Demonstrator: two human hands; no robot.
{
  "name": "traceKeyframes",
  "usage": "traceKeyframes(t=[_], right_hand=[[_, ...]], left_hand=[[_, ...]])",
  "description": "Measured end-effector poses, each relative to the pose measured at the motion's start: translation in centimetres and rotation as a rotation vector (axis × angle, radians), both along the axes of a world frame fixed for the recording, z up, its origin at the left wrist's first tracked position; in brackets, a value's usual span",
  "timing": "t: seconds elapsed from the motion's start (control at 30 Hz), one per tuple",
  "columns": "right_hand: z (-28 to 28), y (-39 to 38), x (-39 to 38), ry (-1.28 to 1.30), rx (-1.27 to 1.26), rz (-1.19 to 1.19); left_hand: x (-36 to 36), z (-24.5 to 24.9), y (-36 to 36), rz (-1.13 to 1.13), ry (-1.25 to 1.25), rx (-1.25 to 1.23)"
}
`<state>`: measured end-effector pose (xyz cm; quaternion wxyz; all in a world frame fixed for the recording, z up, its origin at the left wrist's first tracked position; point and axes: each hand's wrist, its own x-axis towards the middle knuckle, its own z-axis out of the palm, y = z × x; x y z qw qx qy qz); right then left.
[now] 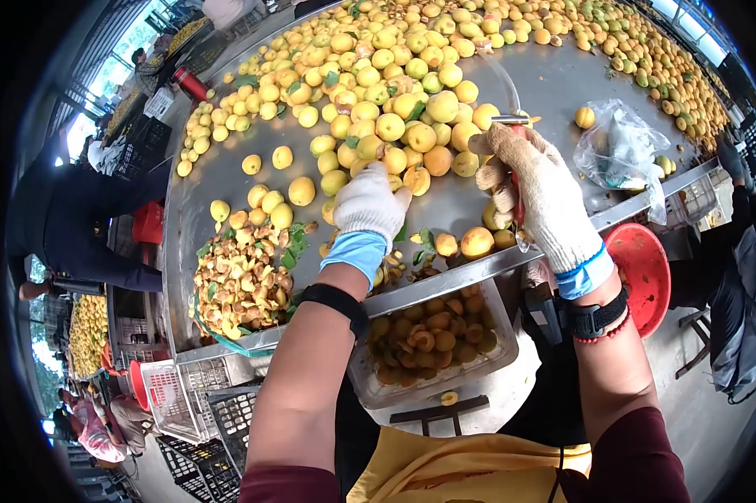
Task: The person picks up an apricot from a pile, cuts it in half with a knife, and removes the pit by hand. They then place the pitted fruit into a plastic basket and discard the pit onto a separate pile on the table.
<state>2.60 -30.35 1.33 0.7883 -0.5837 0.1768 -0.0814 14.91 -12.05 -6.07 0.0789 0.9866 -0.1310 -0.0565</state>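
Note:
My left hand (371, 201), in a white knit glove with a blue cuff, is at the near edge of a heap of yellow apricots (389, 127). Its fingers curl down among the fruit, and what they grip is hidden. An apricot with a brownish face (416, 178) lies right beside its thumb. My right hand (539, 189), in a stained glove, is closed around the red handle of a peeler (519, 189). The peeler's metal head (510, 120) points away from me, with a yellow scrap beside it. Several loose apricots (477, 242) lie below, between my hands.
Cut peel and scraps (242, 281) are piled at the metal table's left corner. A clear plastic bag (621, 147) lies on the right. Below the table edge stand a bin of fruit (432, 339) and a red basin (638, 277). Other people stand or sit on both sides.

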Motion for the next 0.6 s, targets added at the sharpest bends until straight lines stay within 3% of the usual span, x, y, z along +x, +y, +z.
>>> traceKeyframes(t=[0.07,0.13,0.17,0.2,0.27,0.3,0.37,0.53,0.6], right_hand=[[0.0,0.1,-0.2,0.022,0.034,0.061],[-0.2,1.1,-0.8,0.061,0.064,0.135],[-0.2,1.6,-1.4,0.023,0.063,0.202],[0.3,2.6,-2.0,0.052,0.068,0.235],[1.1,3.1,-3.0,0.030,0.016,0.458],[1.9,4.4,-3.5,0.099,-0.146,0.432],[1.7,5.5,-4.2,0.022,-0.091,0.545],[2.1,7.8,-5.3,0.014,-0.098,0.629],[2.9,8.5,-5.8,0.033,-0.130,0.674]], left_hand=[[-0.6,0.1,1.5,-0.028,-0.039,-0.066],[-2.1,0.1,3.1,-0.147,-0.297,-0.392],[-4.4,3.3,3.1,-0.001,0.093,-0.734],[-6.2,4.5,3.7,0.008,0.090,-0.726],[-9.4,6.2,5.7,0.013,0.489,-1.331],[-11.2,6.8,6.2,0.053,0.579,-1.495],[-14.1,7.1,7.6,0.112,0.845,-1.849],[-16.6,6.7,9.9,0.035,0.651,-1.751],[-16.6,6.4,10.6,-0.067,0.232,-1.478]])
